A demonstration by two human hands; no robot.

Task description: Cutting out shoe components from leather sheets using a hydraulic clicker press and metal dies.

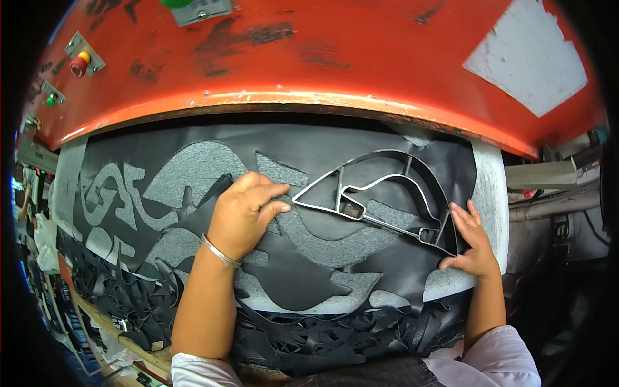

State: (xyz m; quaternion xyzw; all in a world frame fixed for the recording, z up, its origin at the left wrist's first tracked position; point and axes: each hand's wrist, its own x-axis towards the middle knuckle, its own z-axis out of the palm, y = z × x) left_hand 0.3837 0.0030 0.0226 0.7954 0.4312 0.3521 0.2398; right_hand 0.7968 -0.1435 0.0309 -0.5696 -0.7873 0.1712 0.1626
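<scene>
A steel cutting die [391,228], a curved open frame with a pointed left end, lies on a sheet of black leather-like material [361,138]. My left hand [245,209] is closed at the die's pointed tip, with thumb and forefinger pinching it. My right hand [474,242] grips the die's rounded right end, fingers along the outer wall and thumb at the lower corner. Grey, rough-textured curved shapes [196,171] show through cut-out openings in the sheet to the left of the die and beneath it.
A red machine beam [271,64] spans the far side, with a red-and-yellow push button [80,64] at its left. The sheet lies on a pale board [491,193]. Black offcuts [316,338] are heaped along the near edge. Metal bars [541,175] stand at the right.
</scene>
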